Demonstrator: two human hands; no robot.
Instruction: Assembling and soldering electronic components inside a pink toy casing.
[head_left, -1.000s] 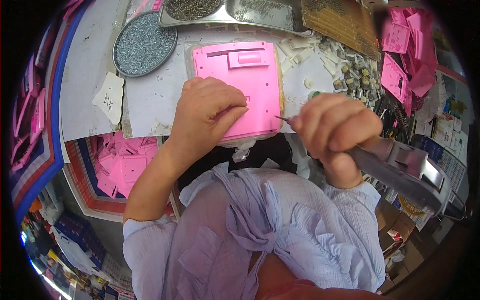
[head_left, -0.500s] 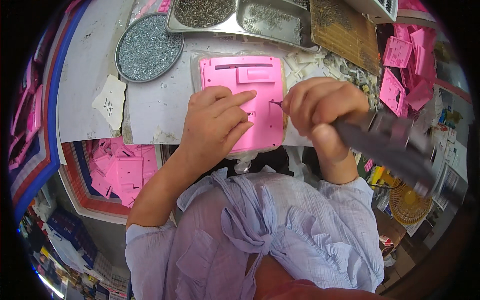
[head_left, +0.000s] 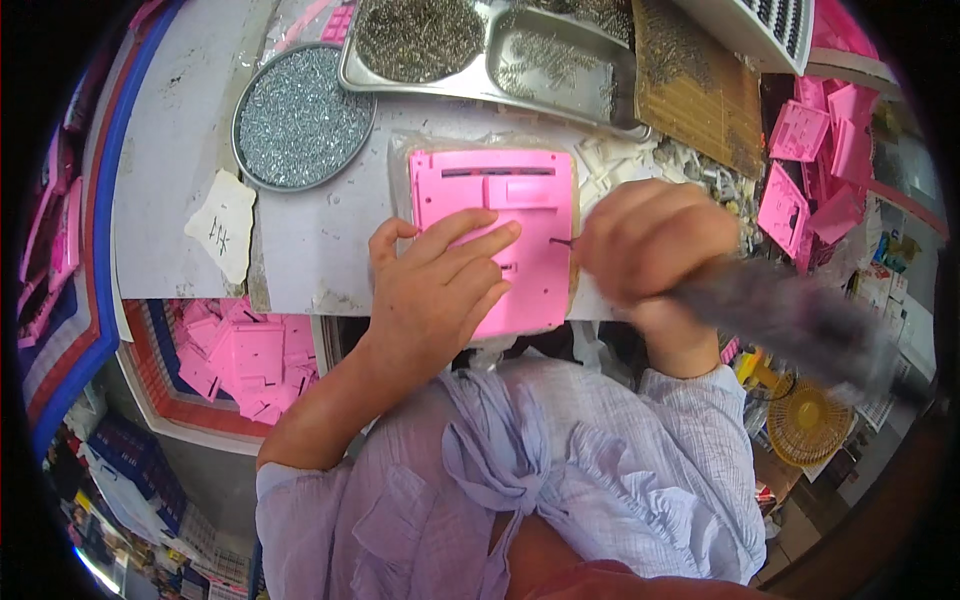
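Note:
A pink plastic casing (head_left: pixel 535 270) with small dark screw holes lies on a plastic-wrapped pad (head_left: pixel 400 160) at the table's near edge. My left hand (head_left: pixel 440 280) rests on the casing's left half, palm down, fingers stretched and apart. In my right hand (head_left: pixel 655 240) is a dark power screwdriver (head_left: pixel 790 315), held with closed fingers; its rear part is smeared by motion. The thin bit points left, its tip at the casing's right side near a hole. Whether the tip touches a screw is too small to tell.
Beyond the casing stand a round dish of silvery screws (head_left: pixel 300 120) and a metal tray (head_left: pixel 500 85) with small metal parts. White plastic pieces (head_left: pixel 610 165) lie right of the pad, near a brown board (head_left: pixel 700 70). Pink parts (head_left: pixel 255 350) fill a box at lower left.
The table, casing and trays sit slightly lower in view. My left hand stays on the casing with its thumb more spread. My right hand still holds the power screwdriver, its bit over the casing's right side.

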